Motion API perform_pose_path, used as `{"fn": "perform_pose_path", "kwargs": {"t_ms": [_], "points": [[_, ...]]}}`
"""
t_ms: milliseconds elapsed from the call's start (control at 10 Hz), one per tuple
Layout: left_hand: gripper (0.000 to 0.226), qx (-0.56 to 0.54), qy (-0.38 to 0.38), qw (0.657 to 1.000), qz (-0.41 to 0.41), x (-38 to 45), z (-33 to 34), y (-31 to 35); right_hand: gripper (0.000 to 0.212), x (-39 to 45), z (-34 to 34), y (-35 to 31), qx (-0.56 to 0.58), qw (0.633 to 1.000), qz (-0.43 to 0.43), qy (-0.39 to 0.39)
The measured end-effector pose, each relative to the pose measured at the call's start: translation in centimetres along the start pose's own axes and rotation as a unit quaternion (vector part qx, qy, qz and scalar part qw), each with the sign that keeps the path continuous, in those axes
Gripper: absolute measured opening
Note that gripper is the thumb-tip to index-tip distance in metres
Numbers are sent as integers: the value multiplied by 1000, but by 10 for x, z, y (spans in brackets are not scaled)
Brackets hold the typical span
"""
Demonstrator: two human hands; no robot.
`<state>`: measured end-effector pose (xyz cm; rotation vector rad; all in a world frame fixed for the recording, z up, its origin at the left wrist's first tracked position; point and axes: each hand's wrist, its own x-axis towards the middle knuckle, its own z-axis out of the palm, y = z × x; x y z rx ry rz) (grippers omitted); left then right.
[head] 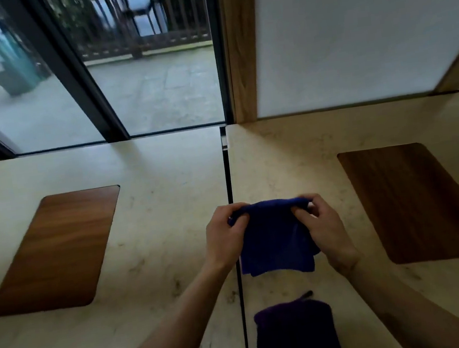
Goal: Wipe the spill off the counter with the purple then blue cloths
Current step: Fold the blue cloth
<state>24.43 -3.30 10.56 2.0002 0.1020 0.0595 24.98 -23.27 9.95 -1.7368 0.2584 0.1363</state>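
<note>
A blue cloth [274, 240] hangs folded between both hands, just above the pale stone counter [169, 210]. My left hand [226, 236] pinches its upper left corner and my right hand [320, 225] pinches its upper right corner. Nearer to me, a dark purple cloth [297, 336] lies folded flat on the counter, apart from both hands. I cannot make out a spill on the counter surface.
A dark seam [236, 259] splits the counter into two slabs, running under the left hand. A wooden inlay [55, 250] lies at left and another wooden inlay [425, 199] at right. Glass doors [94, 74] and a white panel [349, 29] stand behind the counter.
</note>
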Motion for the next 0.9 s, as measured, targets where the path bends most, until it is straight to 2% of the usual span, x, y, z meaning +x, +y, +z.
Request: {"fn": "perform_pose_path", "kwargs": {"t_ms": [300, 400, 600, 800, 900], "points": [[21, 10, -76, 985, -155, 3, 37, -72, 5, 28, 9, 79, -61, 993, 90, -38], [22, 30, -76, 983, -165, 11, 42, -82, 8, 38, 11, 90, -87, 990, 99, -42], [27, 130, -99, 980, -114, 34, 52, -96, 16, 56, 15, 98, -206, 976, 64, -23], [26, 130, -84, 983, -100, 36, 41, -102, 27, 50, 15, 96, -278, 959, 55, 29], [25, 117, -60, 987, -86, 31, 27, -99, 29, 44, 13, 91, -261, 961, 57, 66]]}}
